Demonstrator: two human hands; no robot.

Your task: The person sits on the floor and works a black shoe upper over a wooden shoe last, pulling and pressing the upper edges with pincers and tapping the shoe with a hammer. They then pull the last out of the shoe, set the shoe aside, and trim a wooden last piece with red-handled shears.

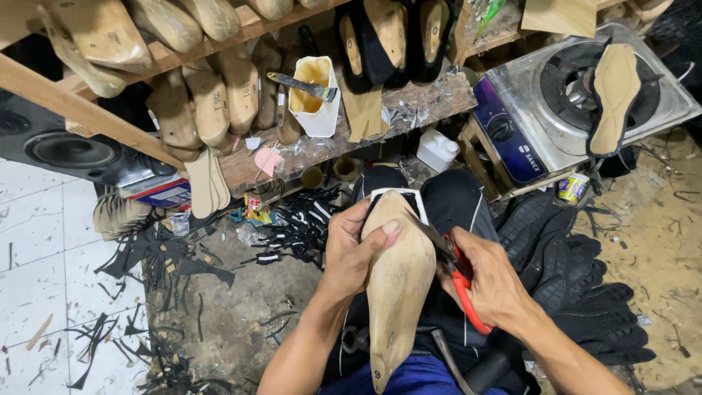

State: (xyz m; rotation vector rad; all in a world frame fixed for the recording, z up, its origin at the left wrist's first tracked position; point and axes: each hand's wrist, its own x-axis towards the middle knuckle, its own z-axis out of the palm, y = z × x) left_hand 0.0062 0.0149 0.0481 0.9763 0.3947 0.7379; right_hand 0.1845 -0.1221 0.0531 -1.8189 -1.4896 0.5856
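Fingers [365,238] clasp wooden last [398,281]; red-handled pliers [459,281] alongside.

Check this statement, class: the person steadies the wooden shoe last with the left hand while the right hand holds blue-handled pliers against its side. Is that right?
Not quite. In the head view the pliers in the right hand have red handles, not blue. The left hand does steady the wooden shoe last.

At the centre of the frame the left hand [352,249] clasps a wooden shoe last [397,281], thumb laid across its top, where a black upper [395,196] wraps the far end. The right hand [491,281], centre right, grips red-handled pliers [459,276] against the last's side. Upper right, a tan insole [613,99] lies on a gas stove [578,102]. Upper left, more wooden lasts [208,99] hang from a shelf [44,91].
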